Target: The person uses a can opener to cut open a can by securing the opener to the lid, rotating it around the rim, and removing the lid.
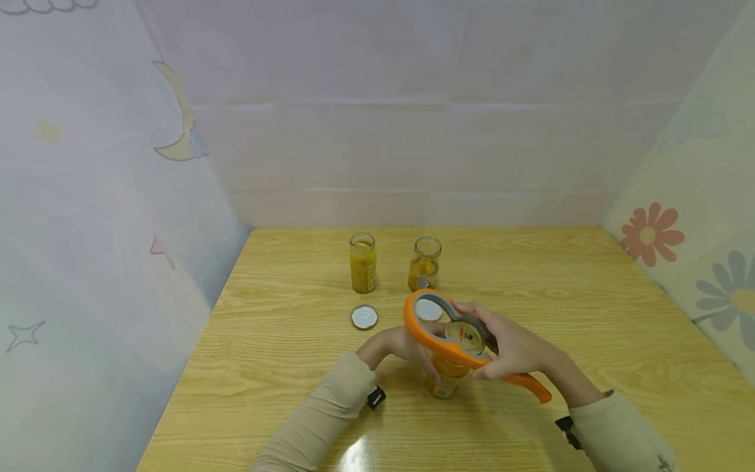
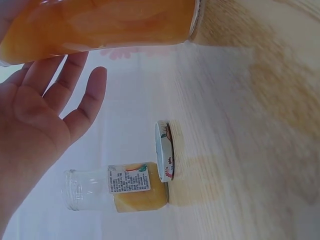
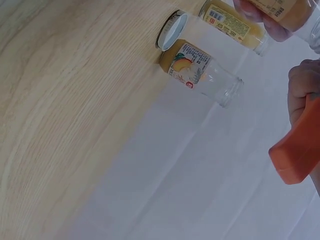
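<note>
My left hand (image 1: 407,347) grips a lidded jar (image 1: 446,379) of orange filling, low over the table; the left wrist view shows the fingers behind the jar (image 2: 110,25). In my right hand (image 1: 516,344) is an orange and grey jar opener (image 1: 435,342), its looped head around the jar's gold lid (image 1: 464,335). Its orange handle end (image 3: 295,155) shows in the right wrist view. From that view I cannot tell how tightly the opener sits on the lid.
Behind my hands stand two uncapped glass jars, a fuller yellow one (image 1: 362,265) and a partly filled one (image 1: 423,265). One loose lid (image 1: 364,317) lies before the left jar, another lid (image 1: 428,310) before the right. A wood-grain table (image 1: 265,328) meets cloth-covered walls (image 1: 413,164).
</note>
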Demonstrator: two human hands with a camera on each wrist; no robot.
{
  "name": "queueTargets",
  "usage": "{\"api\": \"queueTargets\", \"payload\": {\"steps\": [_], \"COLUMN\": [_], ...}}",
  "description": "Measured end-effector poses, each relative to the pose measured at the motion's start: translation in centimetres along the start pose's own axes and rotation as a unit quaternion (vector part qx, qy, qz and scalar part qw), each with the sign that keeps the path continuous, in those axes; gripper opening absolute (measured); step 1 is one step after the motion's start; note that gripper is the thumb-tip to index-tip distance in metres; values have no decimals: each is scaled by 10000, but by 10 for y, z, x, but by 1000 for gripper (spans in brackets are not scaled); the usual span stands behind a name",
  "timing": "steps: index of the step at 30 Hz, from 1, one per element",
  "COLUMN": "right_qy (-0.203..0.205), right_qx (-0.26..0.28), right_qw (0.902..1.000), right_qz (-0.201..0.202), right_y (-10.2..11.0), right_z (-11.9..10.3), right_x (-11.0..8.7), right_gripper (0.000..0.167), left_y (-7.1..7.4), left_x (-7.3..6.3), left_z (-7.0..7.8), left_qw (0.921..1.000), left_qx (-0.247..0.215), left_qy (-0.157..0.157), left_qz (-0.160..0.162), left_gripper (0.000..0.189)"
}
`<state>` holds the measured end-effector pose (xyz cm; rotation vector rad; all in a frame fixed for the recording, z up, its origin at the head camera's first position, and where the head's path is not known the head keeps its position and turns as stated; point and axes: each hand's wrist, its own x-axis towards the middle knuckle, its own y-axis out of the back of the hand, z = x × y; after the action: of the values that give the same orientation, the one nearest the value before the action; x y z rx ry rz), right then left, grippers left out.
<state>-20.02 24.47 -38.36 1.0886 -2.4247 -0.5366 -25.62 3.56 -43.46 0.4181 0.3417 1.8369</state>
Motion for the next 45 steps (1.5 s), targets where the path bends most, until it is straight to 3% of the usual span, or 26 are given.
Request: {"api": "queueTargets", "payload": {"steps": [5,11,20,26,33,45], "right_qy": [-81,-237,-109,-76,-145,-97], "right_qx": [-83,-70,-594,-758,-622,-850], "right_qw": [9998,9993,9961,9937,9945,9905], "right_qz": [164,292,636,822,825,1072], "right_y": [2,6,11,13,16,16], "right_z": [-2,-1,-4,-9,-13,-18], "right_x": [-6,-13,-24,-29,-33,-43], "right_gripper": [87,81,90,93,87,88], "left_y": [-1,-3,-11,-12,-14,-7], "left_x": [2,1,5,10,17,44], "left_z": [-2,-3,-5,-4,-6,-7], "left_qw": [9996,9989,9939,9876,9853,9628], "left_qx": [-50,387,712,1196,1096,1822], "left_qy": [-272,31,-94,63,408,240], "left_qz": [-2,269,842,1017,1242,1981], "left_gripper": [63,58,64,64,60,47]}}
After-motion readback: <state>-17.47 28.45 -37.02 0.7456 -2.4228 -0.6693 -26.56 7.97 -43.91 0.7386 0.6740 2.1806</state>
